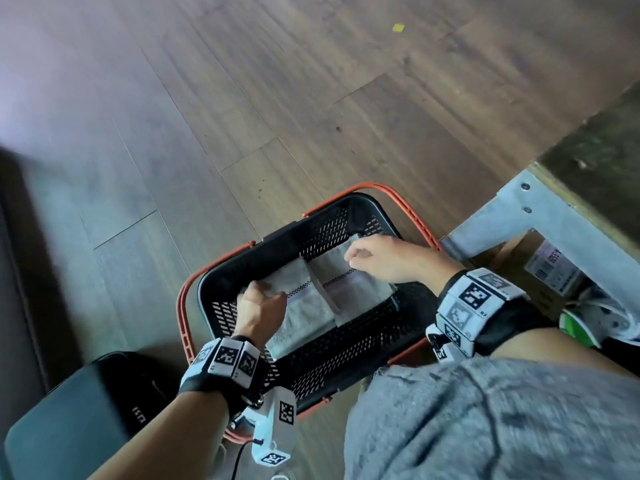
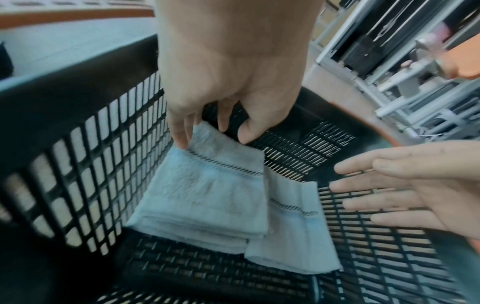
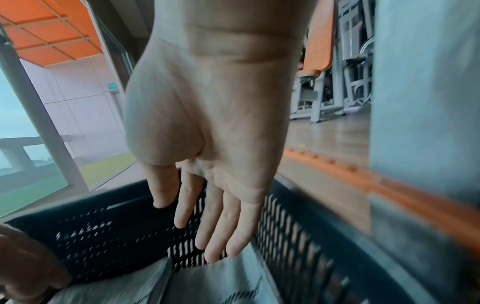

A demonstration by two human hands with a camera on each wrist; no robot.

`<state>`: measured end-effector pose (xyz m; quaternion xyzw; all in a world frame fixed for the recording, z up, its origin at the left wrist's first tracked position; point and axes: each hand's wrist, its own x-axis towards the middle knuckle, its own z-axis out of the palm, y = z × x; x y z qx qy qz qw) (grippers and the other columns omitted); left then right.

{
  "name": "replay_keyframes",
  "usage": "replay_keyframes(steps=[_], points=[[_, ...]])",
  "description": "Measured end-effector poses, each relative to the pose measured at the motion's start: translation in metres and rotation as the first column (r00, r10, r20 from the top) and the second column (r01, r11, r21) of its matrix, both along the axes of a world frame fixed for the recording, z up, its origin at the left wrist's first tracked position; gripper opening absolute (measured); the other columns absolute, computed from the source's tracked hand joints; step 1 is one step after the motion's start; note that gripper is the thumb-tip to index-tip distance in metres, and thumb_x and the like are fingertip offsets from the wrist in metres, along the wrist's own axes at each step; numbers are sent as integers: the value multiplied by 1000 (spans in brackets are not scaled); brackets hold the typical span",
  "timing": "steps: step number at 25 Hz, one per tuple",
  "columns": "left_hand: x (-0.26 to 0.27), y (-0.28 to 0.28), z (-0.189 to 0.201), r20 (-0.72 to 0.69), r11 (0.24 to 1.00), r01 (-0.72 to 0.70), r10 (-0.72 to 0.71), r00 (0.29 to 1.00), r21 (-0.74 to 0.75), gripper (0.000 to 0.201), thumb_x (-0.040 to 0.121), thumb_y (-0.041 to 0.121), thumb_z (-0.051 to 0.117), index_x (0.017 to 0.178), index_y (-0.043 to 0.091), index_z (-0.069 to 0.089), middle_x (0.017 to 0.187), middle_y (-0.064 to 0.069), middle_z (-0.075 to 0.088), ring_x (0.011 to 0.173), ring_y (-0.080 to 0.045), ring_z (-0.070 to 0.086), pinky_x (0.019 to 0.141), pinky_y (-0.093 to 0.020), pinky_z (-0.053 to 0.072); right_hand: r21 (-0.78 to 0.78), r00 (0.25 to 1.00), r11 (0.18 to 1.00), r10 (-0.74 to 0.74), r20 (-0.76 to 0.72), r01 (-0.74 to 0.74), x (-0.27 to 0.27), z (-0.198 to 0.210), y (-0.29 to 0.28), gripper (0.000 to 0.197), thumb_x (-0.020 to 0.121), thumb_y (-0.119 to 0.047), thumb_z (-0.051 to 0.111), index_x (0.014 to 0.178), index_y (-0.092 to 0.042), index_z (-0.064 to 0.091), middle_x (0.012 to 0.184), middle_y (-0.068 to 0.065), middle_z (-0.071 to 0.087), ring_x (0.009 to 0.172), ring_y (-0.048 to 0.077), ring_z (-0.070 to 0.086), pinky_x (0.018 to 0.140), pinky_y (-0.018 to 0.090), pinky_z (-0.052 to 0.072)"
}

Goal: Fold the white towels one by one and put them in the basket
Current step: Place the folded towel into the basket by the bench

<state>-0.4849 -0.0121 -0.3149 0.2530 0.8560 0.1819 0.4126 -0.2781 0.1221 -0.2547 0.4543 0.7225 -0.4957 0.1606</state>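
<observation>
A black mesh basket (image 1: 284, 233) (image 2: 78, 164) (image 3: 103, 236) with orange handles stands on the wood floor. Two folded white towels lie inside it. The left towel (image 1: 304, 313) (image 2: 207, 189) leans toward the basket's left wall and partly overlaps the right towel (image 1: 356, 289) (image 2: 293, 226) (image 3: 207, 283). My left hand (image 1: 254, 289) (image 2: 215, 127) reaches down and pinches the far corner of the left towel. My right hand (image 1: 367, 254) (image 2: 376, 185) (image 3: 202, 226) hovers over the right towel's far end with straight, spread fingers, holding nothing.
A grey metal table leg (image 1: 540, 209) rises just right of the basket, with a labelled cardboard box (image 1: 550, 268) and a green-and-white shoe (image 1: 581, 323) under the table. A dark seat (image 1: 86, 410) sits at lower left. A yellow scrap (image 1: 398, 27) lies on the floor far ahead.
</observation>
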Motion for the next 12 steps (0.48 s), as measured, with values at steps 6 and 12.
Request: replay_keyframes(steps=[6,12], points=[[35,61,93,17,852,466,-483,875,238,12,89,12,59,81,14,67,77,-6,73,67,-23,69,59,-30,57,229,967,943,-213,-138,241,55,99,-3,18,97,-33,54,101,-25,69,102,-4,72,97,19,67,88,35,53],[119,102,226,-207,467,795,-796,569,388,13,94,11,57,93,12,70,85,-4,72,71,-20,68,65,-28,53,452,894,771,-380,-238,448,125,201,-51,17,96,-27,56,89,-18,69,87,2,73,76,21,68,61,34,52]])
